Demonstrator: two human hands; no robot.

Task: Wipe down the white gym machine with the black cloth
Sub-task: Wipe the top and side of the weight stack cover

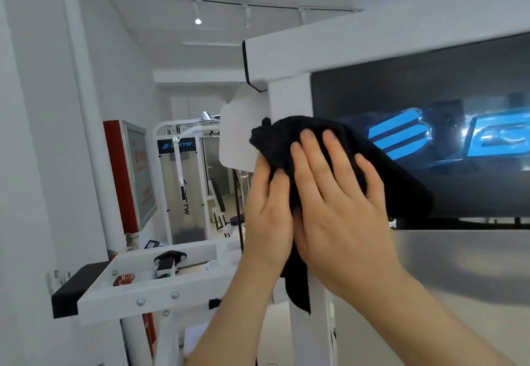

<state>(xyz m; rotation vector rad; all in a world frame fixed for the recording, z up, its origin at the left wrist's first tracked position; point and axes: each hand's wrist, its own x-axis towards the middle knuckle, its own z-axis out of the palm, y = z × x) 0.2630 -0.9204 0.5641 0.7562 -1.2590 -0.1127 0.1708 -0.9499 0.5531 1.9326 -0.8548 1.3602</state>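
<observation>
Gym hall behind; mid-frame, my flat right hand [338, 193] presses the black cloth [286, 133] on the vertical white post [289, 99], left hand [266, 202] gripping the cloth alongside.

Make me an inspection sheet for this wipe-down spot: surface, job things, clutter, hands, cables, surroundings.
Surface: upright post of the white gym machine, beside a dark panel with a blue logo.
Job's things: black cloth bunched against the post, one end hanging down.
Clutter: small red thing under the lower frame bar, unclear what.
Grippers: left hand grips the cloth's left side; right hand presses it with straight fingers.
Cables: nothing seen by the post.
Surroundings: red cabinet on the wall, second machine behind, ceiling lights.
</observation>
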